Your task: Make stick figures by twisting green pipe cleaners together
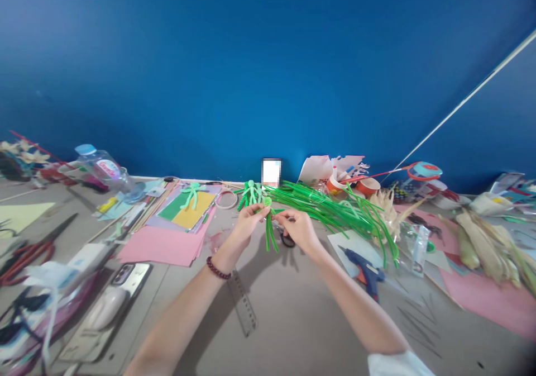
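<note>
Between my two hands is a small green pipe-cleaner figure [271, 232] with a round coiled top and stems hanging down. My left hand [248, 223], with a dark red bead bracelet on its wrist, pinches it at the coil. From the other side, the fingers of my right hand [298, 228] are closed on one of its stems. Light green pipe-cleaner figures [251, 191] stand just behind my left hand. Black-handled scissors [287, 238] lie under my right hand, partly hidden. A long bundle of green pipe cleaners [322, 203] stretches behind it to the right.
Pink paper [163, 246] and coloured sheets lie at the left, near a phone [109, 309] and a plastic bottle [109, 169]. A clear ruler [243, 303] is between my forearms. At the right are a blue glue gun [364, 270] and dried corn husks [488, 242].
</note>
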Demonstrator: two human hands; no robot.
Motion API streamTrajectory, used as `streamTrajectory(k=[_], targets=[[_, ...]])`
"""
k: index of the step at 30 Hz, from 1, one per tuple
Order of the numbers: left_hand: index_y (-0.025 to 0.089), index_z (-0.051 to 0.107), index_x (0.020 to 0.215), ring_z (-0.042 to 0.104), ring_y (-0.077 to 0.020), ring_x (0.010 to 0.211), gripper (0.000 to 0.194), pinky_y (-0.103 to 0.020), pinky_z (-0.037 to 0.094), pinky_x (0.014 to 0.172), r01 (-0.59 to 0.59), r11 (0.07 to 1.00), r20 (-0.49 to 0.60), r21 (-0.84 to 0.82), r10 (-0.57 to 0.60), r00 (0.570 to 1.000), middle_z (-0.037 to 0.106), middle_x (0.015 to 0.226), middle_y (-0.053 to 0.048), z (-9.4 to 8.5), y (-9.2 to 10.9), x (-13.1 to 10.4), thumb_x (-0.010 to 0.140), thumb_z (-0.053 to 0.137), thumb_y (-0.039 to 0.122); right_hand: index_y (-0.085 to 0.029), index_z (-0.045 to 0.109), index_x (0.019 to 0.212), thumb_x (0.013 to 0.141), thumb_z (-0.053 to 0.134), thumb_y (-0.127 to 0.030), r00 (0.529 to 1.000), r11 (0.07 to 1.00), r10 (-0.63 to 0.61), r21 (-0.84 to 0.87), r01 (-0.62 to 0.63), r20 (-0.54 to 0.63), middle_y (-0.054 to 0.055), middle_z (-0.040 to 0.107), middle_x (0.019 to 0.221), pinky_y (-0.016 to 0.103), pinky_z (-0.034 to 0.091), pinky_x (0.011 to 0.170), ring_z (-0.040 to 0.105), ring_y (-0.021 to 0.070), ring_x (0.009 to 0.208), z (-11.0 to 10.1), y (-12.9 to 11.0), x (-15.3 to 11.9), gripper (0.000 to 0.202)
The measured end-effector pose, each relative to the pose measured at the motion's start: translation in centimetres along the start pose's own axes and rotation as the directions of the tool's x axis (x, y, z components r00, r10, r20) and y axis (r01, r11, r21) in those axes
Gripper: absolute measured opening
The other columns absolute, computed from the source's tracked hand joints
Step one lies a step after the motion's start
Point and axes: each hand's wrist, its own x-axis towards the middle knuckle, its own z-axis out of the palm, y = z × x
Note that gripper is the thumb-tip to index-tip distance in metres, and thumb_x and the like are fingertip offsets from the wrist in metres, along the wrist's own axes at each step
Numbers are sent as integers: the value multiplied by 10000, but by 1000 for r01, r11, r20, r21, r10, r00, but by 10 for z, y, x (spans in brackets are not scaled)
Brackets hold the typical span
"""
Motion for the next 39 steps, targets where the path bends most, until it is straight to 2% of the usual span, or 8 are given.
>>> streamTrajectory(k=[5,8,12,18,22,27,34,39], targets=[[155,646,622,460,-101,569,216,-258,341,596,54,999,34,3,-54,998,553,584,20,0,2,-2,551,793,295,-159,722,744,681,641,-394,993,993,105,50,-108,56,-42,494,391,213,301,410,422,94,366,-7,7,9,256],[157,642,608,453,-98,553,207,-256,330,577,63,997,87,50,-68,994,538,558,24,1,5,-4,560,787,297,-154,719,720,628,687,-434,990,987,129,85,-134,58,-30,539,437,215,307,417,411,88,393,-13,11,14,297],[159,649,603,457,-105,552,187,-258,339,574,28,982,170,186,-61,984,546,543,20,-1,13,-5,585,769,301,-161,718,711,607,718,-414,1000,995,17,96,-18,7,18,660,627,233,400,512,520,118,524,-20,10,16,273],[161,658,644,507,-127,579,139,-272,383,590,41,957,251,288,-117,961,601,604,-9,-10,24,-6,643,711,289,-168,705,692,663,691,-371,992,991,-123,57,121,34,45,685,724,270,459,632,595,162,662,-21,5,12,206],[168,659,719,577,-151,680,124,-302,443,673,87,977,138,193,-115,984,642,732,-35,-12,24,-10,682,668,287,-161,701,685,662,690,-360,991,992,-115,50,113,61,42,680,710,265,448,608,586,153,630,-20,4,12,200],[155,636,626,532,-121,592,186,-261,406,608,16,923,212,385,-105,972,600,604,5,-7,26,-9,644,718,321,-158,691,685,658,690,-349,993,992,-116,47,115,37,31,665,670,255,429,582,568,143,603,-21,5,12,193],[144,671,689,549,-132,599,174,-241,397,571,-99,855,233,509,-27,972,640,645,-15,-7,21,-6,672,683,317,-161,704,718,668,686,-374,995,995,-96,39,95,37,32,688,733,264,435,644,593,155,672,-23,5,12,219],[155,627,628,513,-128,569,184,-236,368,537,-209,778,298,593,30,954,609,614,-4,-7,23,-7,691,667,323,-160,708,726,687,663,-380,987,999,-19,30,14,160,17,684,702,257,424,622,579,145,634,-31,0,12,228]])
